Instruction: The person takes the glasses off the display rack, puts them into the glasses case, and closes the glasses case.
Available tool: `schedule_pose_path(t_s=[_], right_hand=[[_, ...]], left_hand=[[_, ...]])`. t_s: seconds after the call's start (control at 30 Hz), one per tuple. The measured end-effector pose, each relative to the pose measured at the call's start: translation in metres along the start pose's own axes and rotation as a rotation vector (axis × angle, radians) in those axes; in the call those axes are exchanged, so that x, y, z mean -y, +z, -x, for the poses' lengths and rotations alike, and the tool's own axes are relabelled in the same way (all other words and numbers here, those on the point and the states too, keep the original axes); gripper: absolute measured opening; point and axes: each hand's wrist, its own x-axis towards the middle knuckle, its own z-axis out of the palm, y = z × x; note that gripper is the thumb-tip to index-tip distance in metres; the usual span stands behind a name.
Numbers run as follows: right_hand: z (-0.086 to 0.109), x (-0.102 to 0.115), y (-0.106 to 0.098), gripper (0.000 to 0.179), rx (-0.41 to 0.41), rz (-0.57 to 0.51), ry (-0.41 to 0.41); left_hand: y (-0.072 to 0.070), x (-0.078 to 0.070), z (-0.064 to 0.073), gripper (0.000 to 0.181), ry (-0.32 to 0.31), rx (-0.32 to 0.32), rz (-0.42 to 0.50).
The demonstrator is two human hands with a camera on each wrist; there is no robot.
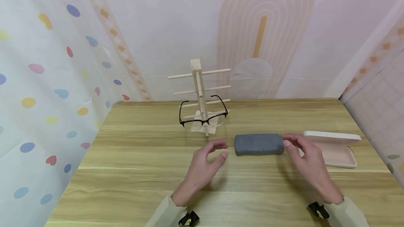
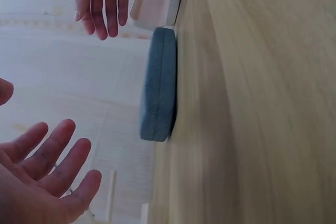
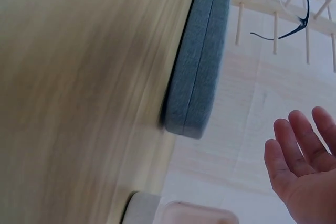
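A closed grey-blue glasses case [image 1: 259, 144] lies on the wooden table between the two hands. My left hand [image 1: 206, 162] hovers off its left end, fingers loosely bent and nothing in them. Over the right end is my right hand [image 1: 307, 160], its thumb and fingers spread; the right wrist view shows those fingers [image 3: 302, 145] apart from the case. In the left wrist view the left fingers [image 2: 58, 161] also stand clear of the case [image 2: 159, 85]. Black-framed glasses [image 1: 205, 122] hang on a wooden display stand [image 1: 201, 95] behind.
An opened white case with a pale pink inside [image 1: 336, 154] lies at the right, partly behind the right hand. The stand's thin pegs stick out to both sides and forward. A patterned cloth [image 1: 176, 27] hangs along the table's back and left edges.
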Motion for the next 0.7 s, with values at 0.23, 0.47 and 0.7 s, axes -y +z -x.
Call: schedule_pose_path(t_s=[0.23,0.47,0.7], right_hand=[[0.000,0.008,0.005,0.019,-0.009,-0.044,-0.048],[-0.002,0.015,0.010,0.020,-0.019,-0.042,-0.098],[-0.006,0.026,0.014,0.027,-0.013,-0.054,-0.162]], left_hand=[[-0.013,-0.005,0.008,0.032,0.062,-0.063,-0.030],[-0.026,-0.009,0.014,0.031,0.095,-0.123,-0.052],[-0.041,-0.008,0.019,0.031,0.157,-0.188,-0.108]])
